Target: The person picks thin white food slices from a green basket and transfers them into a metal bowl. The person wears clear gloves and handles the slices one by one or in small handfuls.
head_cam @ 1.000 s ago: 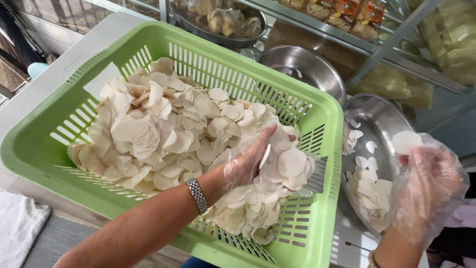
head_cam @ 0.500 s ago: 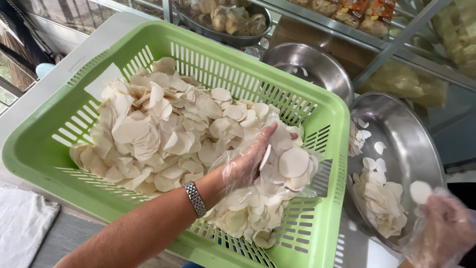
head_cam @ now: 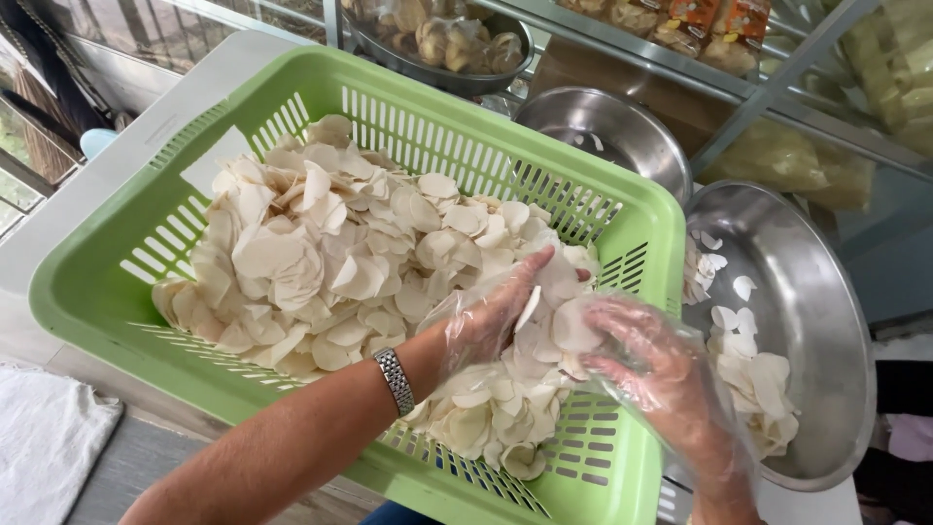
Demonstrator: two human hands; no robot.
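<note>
A green slotted plastic basket (head_cam: 117, 292) holds a heap of thin pale round slices (head_cam: 321, 262). My left hand (head_cam: 501, 306), in a clear plastic glove with a metal watch on the wrist, rests on the slices at the basket's right end, fingers loosely curled over a few of them. My right hand (head_cam: 661, 374), also gloved, reaches in from the right and closes its fingers on slices (head_cam: 573, 326) next to the left hand. A wide steel bowl (head_cam: 826, 321) beside the basket's right wall holds a smaller pile of the same slices (head_cam: 753, 374).
An empty steel bowl (head_cam: 607, 131) stands behind the basket. Another bowl of pale food (head_cam: 442, 44) sits at the back on a metal-framed glass shelf (head_cam: 777, 87). A white cloth (head_cam: 44, 442) lies at the lower left on the counter.
My right hand has moved left from over the steel bowl into the basket and now grips slices beside the left hand. The left hand has stayed on the heap.
</note>
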